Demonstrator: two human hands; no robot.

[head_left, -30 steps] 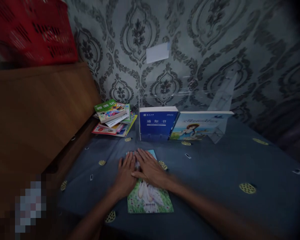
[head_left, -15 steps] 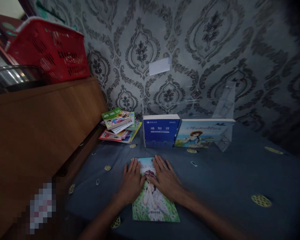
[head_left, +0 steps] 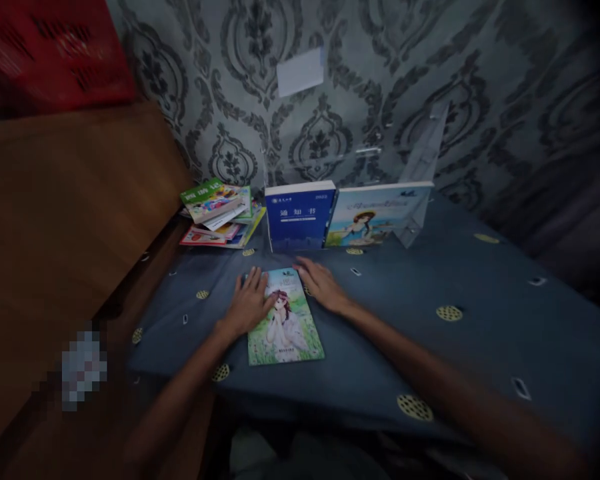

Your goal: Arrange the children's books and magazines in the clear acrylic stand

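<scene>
Dark-blue patterned cloth (head_left: 385,283), mid-frame, could ruck if left hand (head_left: 250,305) and right hand (head_left: 326,287), both spread and ungrasping, shove the flat green paperback (head_left: 289,331).

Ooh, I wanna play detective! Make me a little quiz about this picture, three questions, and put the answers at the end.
1. True or false: the green-covered book stands upright on the tablecloth.

2. Where in the picture is the pile of books, compared with the dark-blue book?
A) to its right
B) to its left
C) on top of it

3. Which hand covers more of the green-covered book, and where is the other one?

Key:
1. False; it lies flat.
2. B.
3. The left hand; the right hand is at the book's upper right corner.
</scene>
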